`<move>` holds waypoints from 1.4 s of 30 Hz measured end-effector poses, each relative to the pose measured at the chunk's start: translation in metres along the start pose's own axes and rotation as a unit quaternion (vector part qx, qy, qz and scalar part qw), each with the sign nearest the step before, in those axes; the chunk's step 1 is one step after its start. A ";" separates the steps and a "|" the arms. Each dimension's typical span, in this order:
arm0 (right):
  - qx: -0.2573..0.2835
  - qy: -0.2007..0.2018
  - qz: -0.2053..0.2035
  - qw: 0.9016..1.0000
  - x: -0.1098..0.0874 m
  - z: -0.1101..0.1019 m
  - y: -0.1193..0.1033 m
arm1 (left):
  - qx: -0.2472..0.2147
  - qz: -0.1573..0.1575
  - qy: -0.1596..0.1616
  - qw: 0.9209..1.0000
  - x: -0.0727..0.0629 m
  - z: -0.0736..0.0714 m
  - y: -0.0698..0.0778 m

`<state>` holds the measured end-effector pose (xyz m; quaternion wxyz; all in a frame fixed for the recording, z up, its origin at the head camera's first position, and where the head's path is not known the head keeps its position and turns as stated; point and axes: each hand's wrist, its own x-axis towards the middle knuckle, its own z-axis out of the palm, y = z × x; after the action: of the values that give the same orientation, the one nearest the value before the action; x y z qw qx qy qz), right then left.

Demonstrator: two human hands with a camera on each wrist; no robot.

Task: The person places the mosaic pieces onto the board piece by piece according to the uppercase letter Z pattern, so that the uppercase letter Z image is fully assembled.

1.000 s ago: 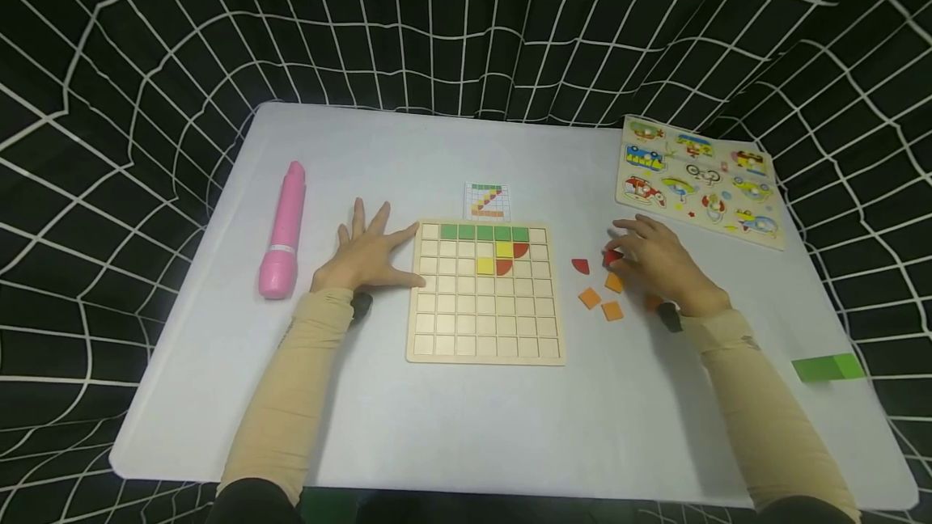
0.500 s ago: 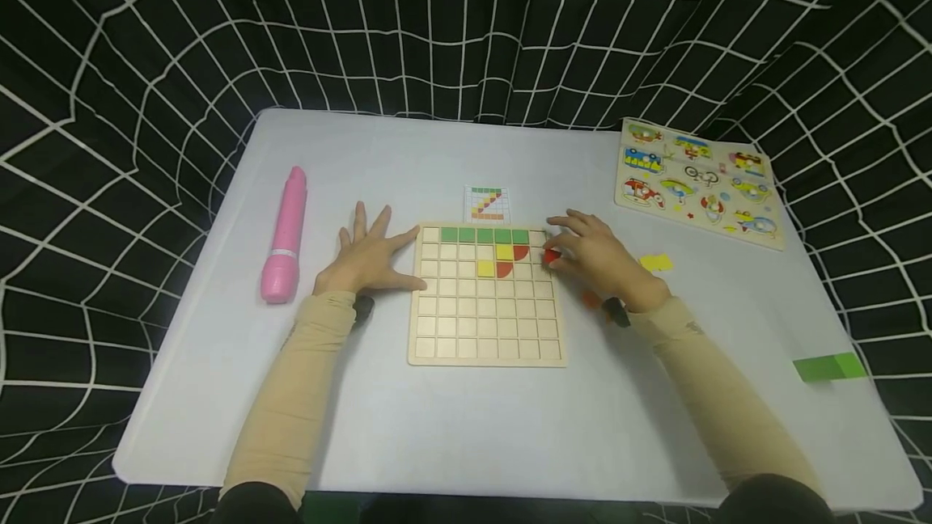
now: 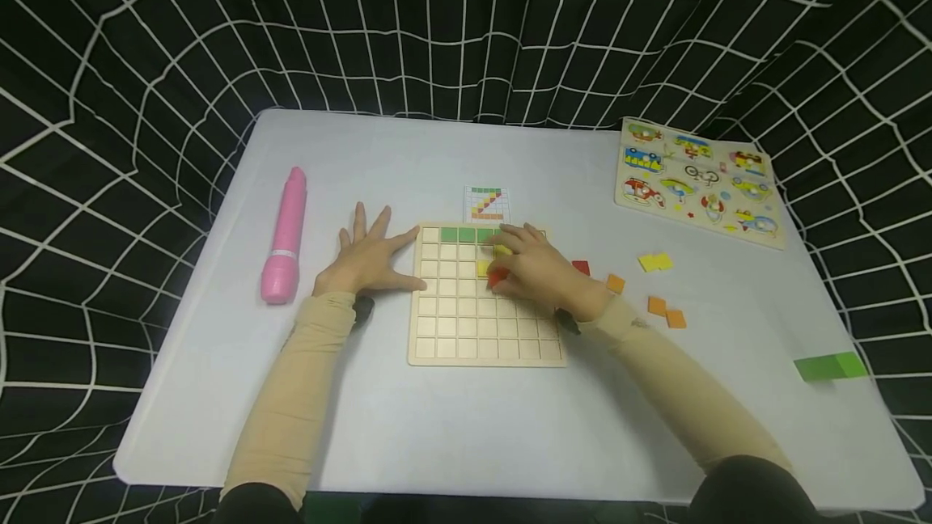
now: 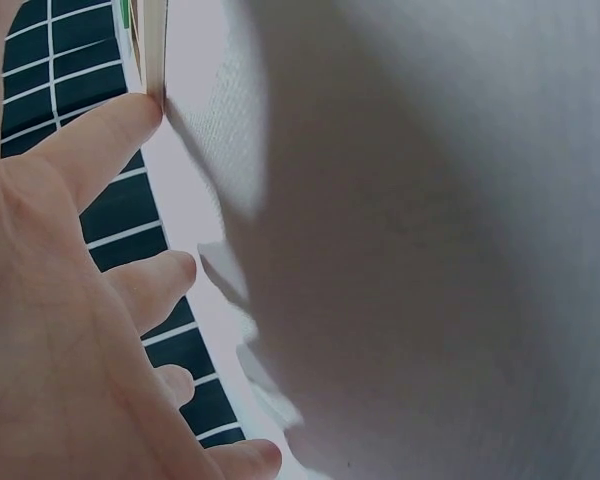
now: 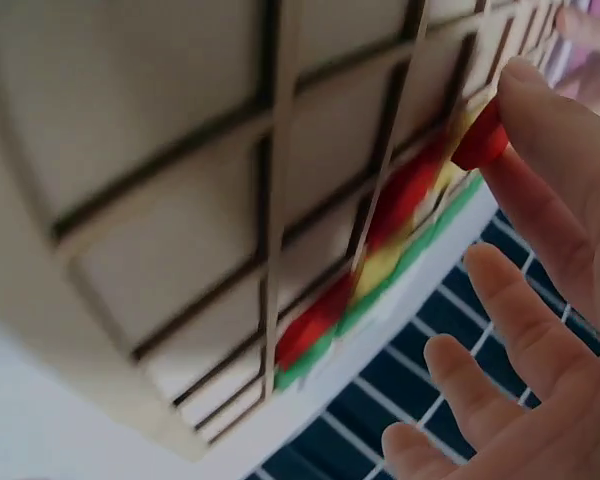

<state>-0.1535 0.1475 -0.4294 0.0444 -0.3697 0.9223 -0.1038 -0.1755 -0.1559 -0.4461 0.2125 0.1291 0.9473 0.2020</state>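
My left hand (image 3: 367, 261) lies with fingers spread beside the wooden grid board (image 3: 466, 328); its thumb and index fingertip touch the board's left edge. Over the board, my right hand (image 3: 542, 269) pinches a red quarter-circle tile (image 5: 480, 138) between thumb and index finger, the other fingers held apart. Set in the grid are a row of green tiles (image 3: 466, 235), yellow squares (image 5: 378, 270) and red quarter-circles (image 5: 405, 195), partly hidden by the right hand in the head view. A small pattern card (image 3: 487, 204) lies just behind the board.
Right of the board lie a red tile (image 3: 581, 268), several orange squares (image 3: 615, 284) and two yellow squares (image 3: 655, 262). A picture puzzle board (image 3: 699, 180) sits back right, a green block (image 3: 828, 367) front right, a pink wand with a bulbous end (image 3: 284, 241) left.
My right hand has carried the red quarter-circle tile leftward from the loose tiles to over the grid, uncovering the orange and yellow squares. The left hand has stayed at the board's edge.
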 end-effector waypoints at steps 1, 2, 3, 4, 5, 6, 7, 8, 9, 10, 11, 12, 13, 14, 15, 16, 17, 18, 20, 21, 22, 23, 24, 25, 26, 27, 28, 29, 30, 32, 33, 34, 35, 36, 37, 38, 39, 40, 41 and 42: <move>-0.005 -0.003 -0.005 1.000 0.001 0.001 -0.002 | 0.000 0.000 0.000 1.000 0.000 0.000 0.000; -0.009 -0.005 -0.009 1.000 0.003 0.003 -0.004 | 0.000 0.000 0.001 1.000 0.000 0.000 0.000; -0.013 -0.006 -0.012 1.000 0.004 0.004 -0.005 | 0.001 0.000 0.001 1.000 0.000 0.000 0.000; -0.018 -0.006 -0.015 1.000 0.005 0.006 -0.006 | 0.002 0.000 0.001 1.000 0.000 0.000 0.000; -0.022 -0.006 -0.017 1.000 0.005 0.007 -0.006 | 0.003 0.000 0.001 1.000 0.000 0.000 0.000; -0.024 -0.004 -0.018 1.000 0.006 0.008 -0.007 | 0.004 0.001 0.001 1.000 0.001 0.000 -0.001; -0.026 -0.003 -0.019 0.999 0.006 0.009 -0.007 | 0.006 0.001 0.001 1.000 0.001 0.000 -0.001; -0.027 -0.001 -0.018 0.999 0.006 0.010 -0.007 | 0.007 0.001 0.000 1.000 0.001 0.000 -0.001; -0.027 0.001 -0.019 0.999 0.006 0.010 -0.007 | 0.007 0.001 0.001 1.000 0.002 0.000 -0.001; -0.026 0.003 -0.020 0.999 0.006 0.010 -0.007 | 0.008 0.002 0.001 1.000 0.002 0.000 -0.001; -0.023 0.004 -0.021 0.999 0.006 0.011 -0.006 | 0.008 0.002 0.001 1.000 0.002 0.000 -0.001; -0.021 0.005 -0.023 0.999 0.005 0.011 -0.006 | 0.008 0.002 0.002 1.000 0.003 0.000 -0.001; -0.020 0.006 -0.025 0.999 0.005 0.011 -0.006 | 0.009 0.003 0.002 1.000 0.003 0.000 -0.001; -0.020 0.009 -0.027 0.999 0.005 0.011 -0.005 | 0.007 0.002 0.002 1.000 0.002 0.000 -0.001; -0.020 0.011 -0.027 0.999 0.004 0.011 -0.005 | 0.007 0.003 0.002 1.000 0.002 0.000 -0.001; -0.019 0.014 -0.027 0.999 0.004 0.011 -0.005 | 0.006 0.002 0.002 1.000 0.002 0.000 -0.001; -0.019 0.016 -0.027 0.999 0.004 0.011 -0.005 | 0.005 0.002 0.002 1.000 0.002 0.000 0.000; -0.019 0.019 -0.026 0.999 0.003 0.011 -0.005 | 0.005 0.002 0.002 1.000 0.002 0.000 0.000; -0.018 0.024 -0.024 0.999 0.003 0.010 -0.004 | 0.004 0.000 0.002 1.000 0.001 0.000 -0.001; -0.017 0.025 -0.023 0.999 0.003 0.011 -0.004 | 0.005 0.000 0.002 1.000 0.001 0.000 -0.001; -0.014 0.025 -0.022 0.999 0.003 0.011 -0.004 | 0.006 0.000 0.003 1.000 0.001 0.001 -0.001; -0.011 0.025 -0.021 0.999 0.003 0.011 -0.003 | 0.006 0.000 0.003 1.000 0.001 0.001 -0.001; -0.007 0.023 -0.020 1.000 0.003 0.011 -0.003 | 0.007 0.000 0.003 1.000 0.001 0.002 -0.001; -0.002 0.021 -0.018 1.000 0.003 0.011 -0.003 | 0.007 0.000 0.003 1.000 0.001 0.002 -0.002; 0.004 0.018 -0.016 1.000 0.004 0.011 -0.003 | 0.008 0.000 0.002 1.000 0.002 0.003 -0.002; 0.011 0.014 -0.012 1.000 0.004 0.011 -0.003 | 0.007 0.000 0.002 1.000 0.002 0.003 -0.002; 0.017 0.010 -0.008 1.000 0.005 0.010 -0.003 | 0.007 0.000 0.002 1.000 0.002 0.004 -0.002; 0.023 0.006 -0.003 1.000 0.005 0.010 -0.003 | 0.006 0.000 0.001 1.000 0.002 0.004 -0.002; 0.027 0.001 0.002 1.000 0.005 0.010 -0.003 | 0.004 -0.001 0.001 1.000 0.001 0.004 -0.002; 0.034 -0.004 0.013 0.999 0.006 0.010 -0.003 | 0.001 -0.002 0.001 1.000 0.001 0.004 -0.002; 0.036 -0.005 0.018 0.999 0.007 0.010 -0.002 | 0.001 -0.002 0.002 1.000 0.001 0.004 -0.001; 0.038 -0.005 0.021 0.999 0.007 0.010 -0.002 | 0.000 -0.002 0.003 1.000 0.001 0.004 -0.001; 0.040 -0.004 0.023 0.999 0.007 0.011 -0.001 | 0.000 -0.001 0.003 1.000 0.001 0.003 0.000; 0.041 -0.004 0.025 0.999 0.008 0.010 -0.001 | 0.000 -0.001 0.004 1.000 0.002 0.003 0.000; 0.041 -0.003 0.025 0.999 0.008 0.010 0.000 | 0.001 0.000 0.004 1.000 0.002 0.003 0.000; 0.041 -0.003 0.025 0.999 0.008 0.010 0.000 | 0.001 0.001 0.004 1.000 0.002 0.003 0.000; 0.040 -0.003 0.025 0.999 0.009 0.010 0.001 | 0.002 0.002 0.004 1.000 0.002 0.003 0.000; 0.041 -0.005 0.025 0.999 0.009 0.009 0.001 | 0.002 0.002 0.004 1.000 0.002 0.002 0.000; 0.042 -0.006 0.025 0.999 0.009 0.009 0.001 | 0.003 0.003 0.004 1.000 0.002 0.002 -0.001; 0.042 -0.006 0.024 0.999 0.009 0.009 0.001 | 0.003 0.003 0.004 1.000 0.002 0.002 -0.001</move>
<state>-0.1593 0.1407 -0.4380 0.0674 -0.3460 0.9254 -0.1394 -0.1769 -0.1552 -0.4489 0.2075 0.1321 0.9483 0.2006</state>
